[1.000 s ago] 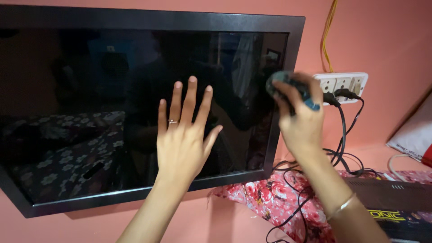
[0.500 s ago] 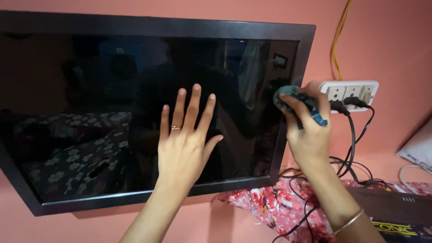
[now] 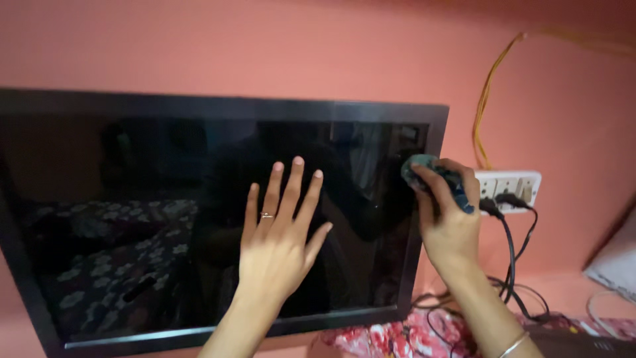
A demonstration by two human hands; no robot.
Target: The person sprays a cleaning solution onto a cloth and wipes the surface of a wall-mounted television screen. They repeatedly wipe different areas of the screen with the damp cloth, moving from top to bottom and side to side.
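1. right hand (image 3: 450, 222) fingers closed around a wadded dark teal cloth (image 3: 430, 174), pressing it on the right bezel of the wall-mounted tv (image 3: 371, 111), upper part of that edge.
2. left hand (image 3: 281, 232) holds nothing: fingers spread, palm flat on the dark screen right of centre, looks like bracing the panel.
3. progress, as a judgement: wiping is mid-way at best. cloth is at the far right edge only; can't tell from the glass which areas are already clean, reflections hide any dust or streaks. bottom frame, left side and top look untouched by the cloth at this moment.
4. nearby: white socket strip (image 3: 510, 182) just right of the cloth hand, black cables (image 3: 510, 252) hanging from it, yellow wire (image 3: 487, 99) up the pink wall.
5. vs 0.5 s ago: view tilted up, more wall above the tv shows. cloth sits at about the same spot on the right bezel, left palm unchanged on the screen.
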